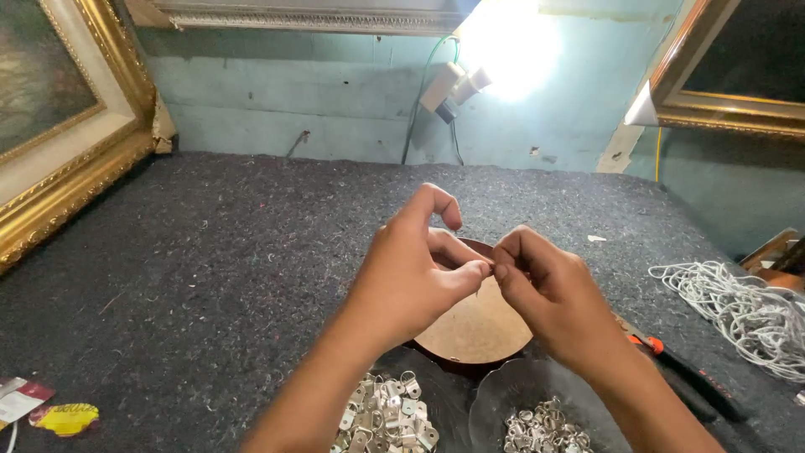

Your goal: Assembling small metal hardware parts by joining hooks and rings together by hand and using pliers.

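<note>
Heaped at the bottom edge, just below the wrists: flat silvery metal hangers at centre, and small metal rings in a clear glass bowl to their right. Above these, left hand and right hand meeting at mid-frame, thumb and fingertips of each pinched shut and touching tip to tip; whatever sits in the pinch too small to make out. Wrists raised, forearms angled in from the bottom corners, left forefinger arched high. Probably a fine fitting step between the fingertips, calling next for a steady pinch and small turns. Directly beneath, a round brown wooden disc on the dark felt counter. Farther out, at right, a black-and-orange hand tool and a tangle of white cord; upper left, a gilt picture frame.
</note>
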